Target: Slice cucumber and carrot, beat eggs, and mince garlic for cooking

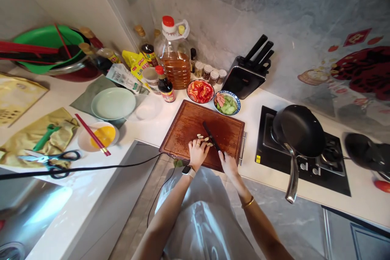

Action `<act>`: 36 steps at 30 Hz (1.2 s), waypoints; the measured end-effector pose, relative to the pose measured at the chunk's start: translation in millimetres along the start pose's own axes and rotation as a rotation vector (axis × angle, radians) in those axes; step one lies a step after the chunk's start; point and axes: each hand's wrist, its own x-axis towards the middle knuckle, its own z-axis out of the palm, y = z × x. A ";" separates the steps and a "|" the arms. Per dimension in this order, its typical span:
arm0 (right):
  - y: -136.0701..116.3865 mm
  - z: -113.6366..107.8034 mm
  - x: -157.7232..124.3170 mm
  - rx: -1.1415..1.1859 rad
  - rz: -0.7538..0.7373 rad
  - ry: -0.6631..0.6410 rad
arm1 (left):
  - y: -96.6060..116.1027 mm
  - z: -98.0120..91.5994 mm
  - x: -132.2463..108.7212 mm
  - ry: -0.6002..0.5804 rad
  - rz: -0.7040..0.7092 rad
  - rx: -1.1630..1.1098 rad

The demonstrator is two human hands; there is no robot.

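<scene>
A reddish-brown cutting board (185, 126) lies on the counter in front of me. Small pale slices (199, 135), which look like garlic, are near its middle. My right hand (229, 165) is closed round the handle of a black knife (211, 135), whose blade points up and to the left over the board. Just left of the blade, my left hand (198, 152) rests on the board with its fingers bent over the pale pieces. Behind the board stand a bowl of red slices (200, 91) and a bowl of green and pink slices (227, 103).
To the right, a black pan (298, 130) sits on the stove (265, 150), its handle over the front edge. A knife block (243, 79) and oil jug (175, 63) stand behind. At left are an egg bowl (83, 140), scissors (57, 157), a plate (113, 103) and a cable (122, 166).
</scene>
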 end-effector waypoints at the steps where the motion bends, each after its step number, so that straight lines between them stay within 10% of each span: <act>1: 0.2 -2.0 -0.7 -0.006 0.005 0.000 | -0.5 -0.7 -1.4 0.004 -0.008 0.000; 21: 4.2 5.8 -2.3 0.028 0.010 0.023 | -0.7 5.5 -10.5 0.024 -0.155 -0.009; 36: 2.3 -4.7 -10.4 -0.016 0.020 -0.017 | -3.8 2.8 -2.8 -0.070 0.025 -0.048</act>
